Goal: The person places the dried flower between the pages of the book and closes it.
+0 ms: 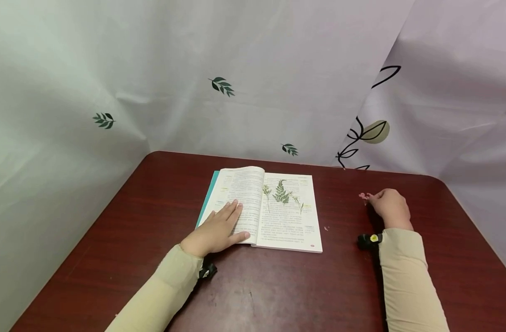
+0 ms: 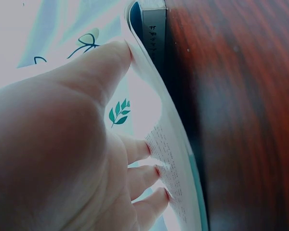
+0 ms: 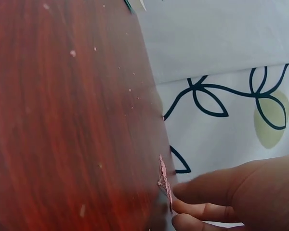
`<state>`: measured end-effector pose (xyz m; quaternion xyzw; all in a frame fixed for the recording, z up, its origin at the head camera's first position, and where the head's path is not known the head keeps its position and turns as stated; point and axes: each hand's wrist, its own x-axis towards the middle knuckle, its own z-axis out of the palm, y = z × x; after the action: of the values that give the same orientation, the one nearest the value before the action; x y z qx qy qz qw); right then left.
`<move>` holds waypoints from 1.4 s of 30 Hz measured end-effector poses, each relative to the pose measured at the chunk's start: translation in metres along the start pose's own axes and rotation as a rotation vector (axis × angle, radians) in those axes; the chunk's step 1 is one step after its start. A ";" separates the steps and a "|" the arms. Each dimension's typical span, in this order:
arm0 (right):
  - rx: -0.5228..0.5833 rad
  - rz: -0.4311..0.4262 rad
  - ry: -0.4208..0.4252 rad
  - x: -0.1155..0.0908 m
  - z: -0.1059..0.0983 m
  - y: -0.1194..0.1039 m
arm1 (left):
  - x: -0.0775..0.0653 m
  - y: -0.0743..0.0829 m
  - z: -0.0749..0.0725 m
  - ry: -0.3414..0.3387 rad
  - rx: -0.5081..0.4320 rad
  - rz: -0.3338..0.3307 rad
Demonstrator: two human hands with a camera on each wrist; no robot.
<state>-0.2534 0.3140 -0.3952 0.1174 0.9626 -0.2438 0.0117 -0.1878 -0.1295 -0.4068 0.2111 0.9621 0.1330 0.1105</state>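
An open book (image 1: 288, 235) lies on the table with printed text on both pages. My left hand (image 1: 218, 229) presses its left page, fingers spread, the thumb near the lower edge; the left wrist view shows the fingertips on the paper. On the right page lie a green fern-like pressed leaf (image 1: 281, 194) and, one on each side of it, two thin pressed flower stems (image 1: 268, 197) (image 1: 297, 202). Off to the right of the book, my right hand (image 1: 391, 208) pinches a small pink dried flower (image 3: 164, 182) between thumb and fingers, close over the tabletop.
The dark red wooden table (image 1: 161, 198) has rounded far corners. Tiny pink bits (image 1: 326, 228) lie right of the book, and more pale specks show in the right wrist view. A white curtain (image 1: 174, 60) with leaf prints hangs behind the table.
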 end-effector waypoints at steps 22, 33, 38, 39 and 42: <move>-0.028 -0.210 -0.082 0.006 0.005 -0.003 | -0.001 0.003 -0.003 0.003 -0.011 0.002; -0.034 -0.217 -0.075 0.008 0.006 -0.003 | 0.000 0.001 -0.002 -0.014 0.001 -0.010; -0.003 -0.223 -0.067 0.006 0.004 -0.003 | -0.001 0.001 -0.003 -0.011 0.016 -0.004; 0.002 -0.221 -0.061 0.006 0.004 -0.004 | -0.001 0.001 -0.003 -0.013 0.020 -0.006; 0.017 -0.207 -0.041 0.006 0.003 -0.005 | -0.001 0.001 -0.003 -0.009 0.019 0.000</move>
<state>-0.2604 0.3095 -0.3960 0.0125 0.9671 -0.2540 0.0052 -0.1877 -0.1298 -0.4039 0.2129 0.9627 0.1229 0.1128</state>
